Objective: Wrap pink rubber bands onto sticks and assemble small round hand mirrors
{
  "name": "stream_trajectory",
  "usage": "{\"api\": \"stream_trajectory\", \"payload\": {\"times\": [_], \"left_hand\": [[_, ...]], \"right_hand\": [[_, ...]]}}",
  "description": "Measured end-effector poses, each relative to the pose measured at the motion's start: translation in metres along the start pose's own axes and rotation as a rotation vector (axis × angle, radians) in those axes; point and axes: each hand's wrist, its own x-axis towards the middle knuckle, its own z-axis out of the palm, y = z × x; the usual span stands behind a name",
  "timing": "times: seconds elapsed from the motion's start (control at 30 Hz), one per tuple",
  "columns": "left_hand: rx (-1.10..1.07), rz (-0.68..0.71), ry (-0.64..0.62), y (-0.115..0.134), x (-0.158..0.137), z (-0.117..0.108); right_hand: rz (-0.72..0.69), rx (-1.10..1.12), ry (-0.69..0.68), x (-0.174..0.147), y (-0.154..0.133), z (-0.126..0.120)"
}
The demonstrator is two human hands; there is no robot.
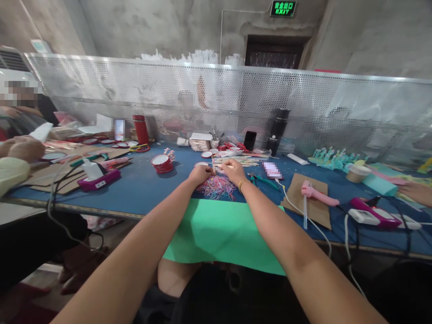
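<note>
On the blue table (141, 193), a heap of bands (218, 189) is being overhung at its far side by the left hand (201, 174) and right hand (234, 170), fingers bent; what is being pinched cannot be told. A green sheet (226, 234) is being spread nearer, the table being backed by a perforated screen (158, 92) and grey wall (175, 27).

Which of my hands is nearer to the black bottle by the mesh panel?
Right. Your right hand is in front of the black bottle and to its left, by the small colourful bands; your left hand is farther left, beside those same bands.
</note>
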Motion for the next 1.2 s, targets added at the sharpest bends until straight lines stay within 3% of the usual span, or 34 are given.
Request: {"api": "stream_trajectory", "payload": {"times": [1.2], "left_hand": [[-0.004, -0.039, -0.009, 0.0094, -0.0067, -0.0073]], "right_hand": [[-0.024, -0.012, -0.021, 0.0014, -0.0019, 0.0021]]}}
